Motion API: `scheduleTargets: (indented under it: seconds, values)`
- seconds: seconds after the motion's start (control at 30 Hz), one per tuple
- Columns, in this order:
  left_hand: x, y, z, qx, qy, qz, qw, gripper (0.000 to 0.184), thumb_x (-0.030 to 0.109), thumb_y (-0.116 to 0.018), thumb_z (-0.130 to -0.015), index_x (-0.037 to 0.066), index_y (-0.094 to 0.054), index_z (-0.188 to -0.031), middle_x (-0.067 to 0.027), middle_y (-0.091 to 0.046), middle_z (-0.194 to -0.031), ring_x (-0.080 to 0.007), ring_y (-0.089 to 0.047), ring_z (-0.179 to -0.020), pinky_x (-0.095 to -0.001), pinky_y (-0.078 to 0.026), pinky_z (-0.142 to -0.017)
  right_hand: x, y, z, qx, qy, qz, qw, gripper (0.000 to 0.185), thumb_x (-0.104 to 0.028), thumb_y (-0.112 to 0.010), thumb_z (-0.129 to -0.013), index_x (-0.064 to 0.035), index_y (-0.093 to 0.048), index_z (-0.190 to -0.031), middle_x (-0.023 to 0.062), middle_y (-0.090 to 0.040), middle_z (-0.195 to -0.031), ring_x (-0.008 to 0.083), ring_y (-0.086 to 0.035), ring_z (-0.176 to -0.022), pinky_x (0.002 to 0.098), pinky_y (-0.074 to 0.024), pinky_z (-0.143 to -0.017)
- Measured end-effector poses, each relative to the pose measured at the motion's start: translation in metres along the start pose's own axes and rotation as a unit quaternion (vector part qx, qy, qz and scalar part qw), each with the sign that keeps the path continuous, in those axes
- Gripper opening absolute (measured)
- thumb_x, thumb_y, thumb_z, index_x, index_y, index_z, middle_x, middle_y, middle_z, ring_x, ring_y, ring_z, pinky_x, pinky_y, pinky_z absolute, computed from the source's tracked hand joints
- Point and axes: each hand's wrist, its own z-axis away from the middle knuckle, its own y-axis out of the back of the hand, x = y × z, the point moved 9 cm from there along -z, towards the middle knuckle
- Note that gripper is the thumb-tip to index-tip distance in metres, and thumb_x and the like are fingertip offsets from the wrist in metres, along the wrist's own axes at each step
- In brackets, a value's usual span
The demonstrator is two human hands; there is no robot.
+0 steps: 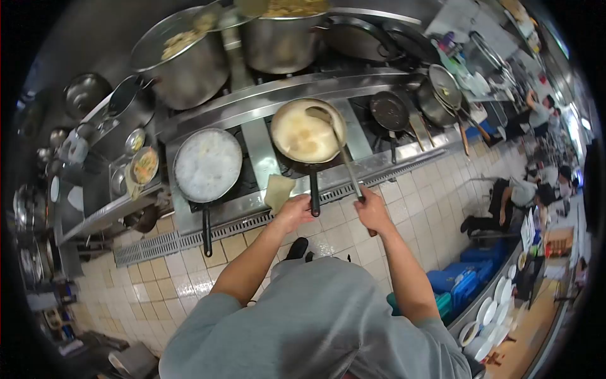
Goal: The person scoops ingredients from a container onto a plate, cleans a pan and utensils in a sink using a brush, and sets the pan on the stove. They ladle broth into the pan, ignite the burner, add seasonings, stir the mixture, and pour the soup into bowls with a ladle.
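My right hand (372,213) is closed round the long handle of a ladle (346,158). The ladle's bowl rests in pale, creamy liquid in the middle frying pan (309,132). My left hand (295,213) is beside that pan's black handle (314,192), and I cannot tell whether it touches it. A folded, pale greenish cloth (278,191) appears pinched in my left fingers, which are partly hidden. To the left, a second frying pan (208,165) holds white, foamy liquid, its handle pointing towards me.
Large stockpots (189,69) with food stand behind the burners. A small dark pan (388,112) and several saucepans (439,101) are at the right. A side counter (95,208) holds bowls. Two people (514,196) are at the far right, near blue bins (454,284) and stacked plates (489,319).
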Motion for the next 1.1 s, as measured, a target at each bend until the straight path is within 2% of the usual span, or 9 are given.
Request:
scheduleTargets:
  seconds: [0.13, 0.2, 0.27, 0.33, 0.67, 0.83, 0.9, 0.97, 1.1]
  values:
    - [-0.010, -0.033, -0.039, -0.156, 0.022, 0.168, 0.973, 0.032, 0.033, -0.048, -0.105, 0.007, -0.059, -0.121, -0.0090, -0.067, -0.110, -0.0231, -0.066, -0.100, -0.0415, -0.054, -0.090, -0.004, -0.046, 0.025, -0.111, -0.226, -0.331, 0.909, 0.027, -0.014, -0.060, -0.092, 0.0015, -0.064, -0.113, 0.0013, -0.060, -0.071, 0.0116, -0.055, -0.056, 0.0268, -0.0450, -0.048]
    - [0.006, -0.066, -0.018, -0.163, 0.025, 0.156, 0.974, 0.036, 0.034, -0.043, -0.106, 0.006, -0.061, -0.119, -0.0107, -0.067, -0.121, -0.0237, -0.064, -0.110, -0.0430, -0.053, -0.096, -0.029, -0.080, 0.027, -0.198, -0.227, -0.655, 0.693, 0.018, -0.023, -0.068, -0.094, -0.0116, -0.063, -0.080, -0.0028, -0.060, -0.070, 0.0079, -0.053, -0.055, 0.0249, -0.0384, -0.045]
    - [-0.002, -0.054, -0.044, -0.139, 0.006, 0.186, 0.973, 0.030, 0.034, -0.044, -0.106, 0.010, -0.061, -0.102, -0.0015, -0.062, -0.090, -0.0162, -0.059, -0.080, -0.0340, -0.050, -0.073, -0.048, -0.079, 0.022, -0.227, -0.237, -0.737, 0.591, 0.025, -0.022, -0.065, -0.095, -0.0113, -0.059, -0.073, -0.0012, -0.060, -0.063, 0.0093, -0.053, -0.049, 0.0242, -0.0428, -0.043]
    - [-0.002, -0.047, -0.051, -0.110, 0.004, 0.186, 0.976, 0.026, 0.033, -0.046, -0.106, 0.011, -0.057, -0.098, 0.0016, -0.056, -0.082, -0.0133, -0.052, -0.069, -0.0299, -0.044, -0.059, -0.054, -0.060, 0.025, -0.170, -0.252, -0.712, 0.633, 0.023, -0.017, -0.062, -0.095, -0.0079, -0.059, -0.075, 0.0014, -0.060, -0.063, 0.0107, -0.052, -0.048, 0.0251, -0.0445, -0.043]
    - [-0.005, -0.027, -0.057, -0.093, 0.057, 0.171, 0.979, 0.030, 0.037, -0.046, -0.107, 0.012, -0.057, -0.121, -0.0041, -0.058, -0.091, -0.0173, -0.056, -0.078, -0.0333, -0.050, -0.071, -0.052, 0.019, 0.044, -0.078, -0.054, -0.357, 0.929, 0.033, -0.006, -0.058, -0.088, -0.0001, -0.064, -0.120, 0.0051, -0.059, -0.072, 0.0132, -0.057, -0.056, 0.0308, -0.0516, -0.052]
    - [-0.005, -0.026, -0.054, -0.073, 0.058, 0.184, 0.978, 0.028, 0.037, -0.049, -0.106, 0.014, -0.060, -0.118, -0.0032, -0.057, -0.088, -0.0177, -0.055, -0.077, -0.0334, -0.049, -0.071, -0.064, 0.053, 0.065, -0.057, -0.001, -0.302, 0.952, 0.042, -0.007, -0.056, -0.090, -0.0032, -0.055, -0.133, 0.0077, -0.063, -0.083, 0.0139, -0.062, -0.058, 0.0322, -0.0542, -0.054]
    - [-0.008, -0.026, -0.054, -0.054, 0.056, 0.195, 0.978, 0.026, 0.036, -0.051, -0.105, 0.014, -0.060, -0.113, -0.0024, -0.055, -0.085, -0.0171, -0.052, -0.074, -0.0328, -0.047, -0.069, -0.067, 0.067, 0.072, -0.064, -0.077, -0.169, 0.980, 0.045, -0.004, -0.056, -0.088, -0.0011, -0.054, -0.133, 0.0179, -0.067, -0.091, 0.0285, -0.070, -0.071, 0.0407, -0.0572, -0.066]
    - [-0.009, -0.031, -0.053, -0.062, 0.053, 0.193, 0.978, 0.021, 0.033, -0.054, -0.104, 0.013, -0.059, -0.109, -0.0025, -0.053, -0.082, -0.0165, -0.049, -0.071, -0.0317, -0.044, -0.066, -0.016, 0.027, 0.038, 0.052, 0.074, -0.031, 0.995, 0.049, -0.002, -0.055, -0.084, 0.0009, -0.053, -0.132, 0.0286, -0.067, -0.098, 0.0433, -0.068, -0.091, 0.0492, -0.0545, -0.079]
    - [-0.009, -0.024, -0.052, -0.055, 0.041, 0.188, 0.980, 0.021, 0.028, -0.053, -0.105, 0.009, -0.057, -0.113, -0.0076, -0.058, -0.083, -0.0201, -0.054, -0.071, -0.0353, -0.047, -0.063, 0.002, 0.004, 0.004, 0.023, 0.021, 0.021, 0.999, 0.049, -0.002, -0.055, -0.082, 0.0015, -0.053, -0.131, 0.0316, -0.065, -0.100, 0.0480, -0.063, -0.096, 0.0514, -0.0510, -0.085]
